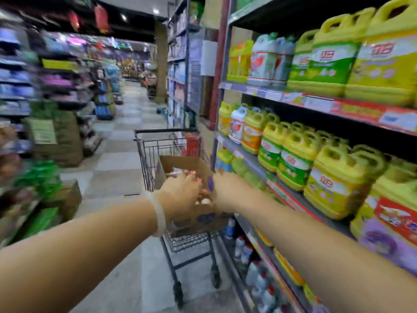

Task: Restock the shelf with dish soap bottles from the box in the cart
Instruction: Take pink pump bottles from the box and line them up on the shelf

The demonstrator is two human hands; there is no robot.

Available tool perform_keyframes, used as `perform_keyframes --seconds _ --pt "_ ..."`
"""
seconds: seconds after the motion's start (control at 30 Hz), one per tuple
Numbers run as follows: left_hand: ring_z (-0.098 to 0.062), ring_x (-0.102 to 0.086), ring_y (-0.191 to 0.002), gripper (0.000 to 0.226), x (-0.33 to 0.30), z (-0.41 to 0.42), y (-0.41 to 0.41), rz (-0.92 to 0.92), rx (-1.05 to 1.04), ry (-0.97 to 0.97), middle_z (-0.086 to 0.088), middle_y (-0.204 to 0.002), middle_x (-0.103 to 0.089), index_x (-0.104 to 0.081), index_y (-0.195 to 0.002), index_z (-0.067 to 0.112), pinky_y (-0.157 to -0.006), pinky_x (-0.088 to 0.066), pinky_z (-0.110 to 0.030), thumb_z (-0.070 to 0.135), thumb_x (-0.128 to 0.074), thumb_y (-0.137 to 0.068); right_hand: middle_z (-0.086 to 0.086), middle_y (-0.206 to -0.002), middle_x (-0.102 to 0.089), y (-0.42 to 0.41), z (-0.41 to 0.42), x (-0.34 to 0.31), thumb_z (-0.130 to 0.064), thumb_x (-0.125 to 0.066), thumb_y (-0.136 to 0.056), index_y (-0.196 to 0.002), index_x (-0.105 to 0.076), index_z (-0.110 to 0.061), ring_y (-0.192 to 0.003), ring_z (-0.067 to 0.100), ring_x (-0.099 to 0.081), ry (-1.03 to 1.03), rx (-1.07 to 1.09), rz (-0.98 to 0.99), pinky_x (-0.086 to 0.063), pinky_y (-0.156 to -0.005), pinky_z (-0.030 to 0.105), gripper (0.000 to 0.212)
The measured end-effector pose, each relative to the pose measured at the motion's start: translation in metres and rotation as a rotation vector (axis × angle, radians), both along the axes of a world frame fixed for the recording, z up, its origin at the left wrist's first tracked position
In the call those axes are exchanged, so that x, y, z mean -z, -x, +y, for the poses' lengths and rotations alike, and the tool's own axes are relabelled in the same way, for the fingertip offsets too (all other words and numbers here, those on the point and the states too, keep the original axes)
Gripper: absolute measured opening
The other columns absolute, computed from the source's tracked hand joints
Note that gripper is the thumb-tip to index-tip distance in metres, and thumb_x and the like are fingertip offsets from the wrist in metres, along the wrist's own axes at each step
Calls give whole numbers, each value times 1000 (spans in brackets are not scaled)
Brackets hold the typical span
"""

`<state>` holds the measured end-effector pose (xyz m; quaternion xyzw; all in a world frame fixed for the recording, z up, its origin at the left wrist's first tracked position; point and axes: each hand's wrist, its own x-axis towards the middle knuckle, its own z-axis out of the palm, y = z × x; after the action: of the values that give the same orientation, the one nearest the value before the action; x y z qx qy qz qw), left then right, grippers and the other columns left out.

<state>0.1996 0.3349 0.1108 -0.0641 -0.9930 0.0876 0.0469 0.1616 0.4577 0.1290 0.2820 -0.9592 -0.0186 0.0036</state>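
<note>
Your left hand (180, 193) and right hand (228, 190) reach into the box (180, 166) in the cart (158, 145), grips blurred — cannot tell, bottles' (204, 201) axis unclear, shelf (293, 195) at right.

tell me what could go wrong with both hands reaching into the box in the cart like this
1. The brown cardboard box fills the small wire shopping cart, which stands on wheels; pulling on it could roll the cart away.
2. The left hand and right hand crowd the same opening, so a bottle could slip.
3. The yellow handled jugs sit near the shelf edge by the right arm; an elbow could knock one.
</note>
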Motion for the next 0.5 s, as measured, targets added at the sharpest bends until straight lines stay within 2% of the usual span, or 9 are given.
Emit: perform_keyframes --seconds 0.1,0.2,0.3,0.5 --pt "-29 -49 -120 50 18 -67 13 -43 -91 0 -7 -133 -48 -44 -131 18 -93 -46 -40 41 -56 -88 15 -134 -46 24 -61 23 -25 -56 -90 -130 -43 -6 -123 34 -46 -6 8 -79 -43 -94 40 46" --pt "-29 -51 -116 44 38 -121 31 -123 -137 32 -8 -127 -50 -44 -128 15 -87 -47 -40 28 -57 -87 12 -135 -46 49 -105 50 -26 -60 -89 -135 -40 -10 -123 34 -46 -28 41 -156 -44 -92 42 53" --pt "-26 -51 -114 44 55 -158 57 -155 -132 22 -6 -126 -50 -44 -128 16 -83 -47 -35 26 -57 -88 13 -137 -42 71 -134 73 -28 -61 -89 -135 -37 -8 -126 35 -42 -41 54 -207 -42 -94 44 56" --pt "-28 -51 -114 50 87 -193 136 -217 -93 2 -9 -125 -50 -44 -129 12 -88 -47 -38 27 -63 -86 15 -138 -42 141 -163 105 -37 -62 -87 -134 -36 -8 -126 36 -43 -66 102 -250 -40 -97 43 61"
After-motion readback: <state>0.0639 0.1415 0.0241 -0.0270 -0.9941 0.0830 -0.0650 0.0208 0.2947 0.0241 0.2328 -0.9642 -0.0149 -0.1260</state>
